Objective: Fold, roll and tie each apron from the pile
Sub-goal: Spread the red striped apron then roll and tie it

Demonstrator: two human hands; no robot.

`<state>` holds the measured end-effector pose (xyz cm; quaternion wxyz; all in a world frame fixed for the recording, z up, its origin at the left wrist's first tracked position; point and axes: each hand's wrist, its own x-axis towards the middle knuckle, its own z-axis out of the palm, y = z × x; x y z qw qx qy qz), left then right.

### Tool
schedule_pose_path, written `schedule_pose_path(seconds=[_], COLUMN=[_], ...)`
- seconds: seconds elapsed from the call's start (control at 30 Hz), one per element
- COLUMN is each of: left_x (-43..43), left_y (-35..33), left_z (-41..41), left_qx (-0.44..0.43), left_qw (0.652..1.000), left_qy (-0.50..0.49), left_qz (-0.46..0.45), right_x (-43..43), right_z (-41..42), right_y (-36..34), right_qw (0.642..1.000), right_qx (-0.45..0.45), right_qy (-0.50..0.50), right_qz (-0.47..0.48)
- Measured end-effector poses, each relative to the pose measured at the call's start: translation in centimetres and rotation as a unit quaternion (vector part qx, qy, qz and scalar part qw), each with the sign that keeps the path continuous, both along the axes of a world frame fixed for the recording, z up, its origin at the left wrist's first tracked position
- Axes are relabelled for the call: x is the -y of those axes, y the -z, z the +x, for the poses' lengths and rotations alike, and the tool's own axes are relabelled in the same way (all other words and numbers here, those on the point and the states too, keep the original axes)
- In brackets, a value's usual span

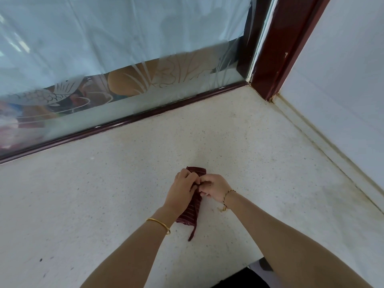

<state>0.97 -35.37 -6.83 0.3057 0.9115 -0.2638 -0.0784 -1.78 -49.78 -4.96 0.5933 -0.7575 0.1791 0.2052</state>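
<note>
Your left hand (182, 189) and right hand (212, 189) are pinching the rolled apron (192, 210) mid-length, its long axis running away from you.

I am looking down at a pale speckled tabletop (104, 194) running into a corner. A dark red-brown frame (284, 48) is edging a glass pane (124, 38) with frosted fish and plant etching, and a plain white wall (342, 80) is closing the right side. Soft daylight is coming through the glass.
</note>
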Motion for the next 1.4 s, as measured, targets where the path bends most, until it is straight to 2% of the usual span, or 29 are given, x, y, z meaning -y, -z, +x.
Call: schedule_pose_path(seconds=[0.13,0.27,0.37,0.47,0.5,0.57,0.6,0.67,0.77,0.9,0.97,1.0,1.1,1.13,1.17,1.2,1.27,1.3,1.33,1.4], left_x=[-0.5,-1.0,-2.3,-3.0,-2.8,-2.5,-2.3,-2.0,-1.3,-0.2,0.3,0.4,0.8,0.8,0.8,0.9,0.9,1.0,1.1,1.2], left_y=[-0.3,-0.5,-0.3,0.0,-0.1,-0.3,-0.4,-0.7,-1.0,-1.2,-1.2,-1.2,-1.2,-1.3,-1.3,-1.3,-1.2,-1.1,-1.0,-1.1], left_z=[0.5,1.1,1.5,1.9,2.0,2.2,2.4,2.5,2.4,2.0,1.7,1.6,1.5,1.5,1.4,1.5,1.6,1.6,1.6,1.6], left_qx=[-0.053,-0.091,-0.135,-0.165,-0.174,-0.194,-0.200,-0.200,-0.193,-0.196,-0.203,-0.205,-0.206,-0.206,-0.210,-0.213,-0.217,-0.219,-0.219,-0.219], left_qw=[0.998,0.995,0.989,0.982,0.979,0.972,0.969,0.961,0.952,0.949,0.947,0.946,0.945,0.944,0.942,0.940,0.938,0.937,0.937,0.935], left_qy=[-0.031,-0.031,-0.063,-0.076,-0.072,-0.057,-0.050,-0.043,-0.053,-0.061,-0.054,-0.050,-0.046,-0.044,-0.043,-0.042,-0.039,-0.038,-0.040,-0.045], left_qz=[-0.023,-0.010,0.007,0.052,0.075,0.120,0.140,0.184,0.230,0.239,0.244,0.247,0.252,0.255,0.258,0.262,0.268,0.269,0.271,0.275], right_x=[0.2,0.3,1.0,1.5,1.4,0.9,0.6,0.1,-0.1,1.2,1.6,1.5,1.4,1.4,1.5,1.6,1.4,1.2,1.0,0.9], right_z=[0.2,0.4,0.5,0.3,0.3,0.3,0.3,0.3,0.3,0.0,-0.2,-0.2,0.3,0.4,0.2,-0.1,-0.9,-1.2,-1.3,-1.2], right_y=[0.4,0.1,-0.2,0.1,0.4,0.7,0.7,0.3,0.0,0.3,0.2,-0.1,-0.7,-0.6,-0.4,0.0,0.9,1.1,1.3,1.8], right_qw=[1.000,0.994,0.958,0.909,0.906,0.948,0.974,0.996,0.990,0.962,0.960,0.966,0.977,0.977,0.979,0.986,0.979,0.972,0.974,0.984], right_qx=[-0.011,0.011,0.075,0.063,0.066,0.079,0.074,0.017,-0.109,-0.215,-0.242,-0.241,-0.157,-0.132,-0.121,-0.127,-0.177,-0.185,-0.171,-0.079], right_qy=[0.006,-0.053,-0.118,-0.187,-0.178,-0.083,-0.018,0.055,0.051,0.030,0.003,-0.025,-0.100,-0.100,-0.083,-0.041,0.093,0.133,0.140,0.033], right_qz=[-0.003,-0.094,-0.251,-0.367,-0.378,-0.296,-0.214,-0.063,0.068,0.164,0.142,0.094,-0.107,-0.138,-0.142,-0.100,0.038,0.060,0.041,-0.156])
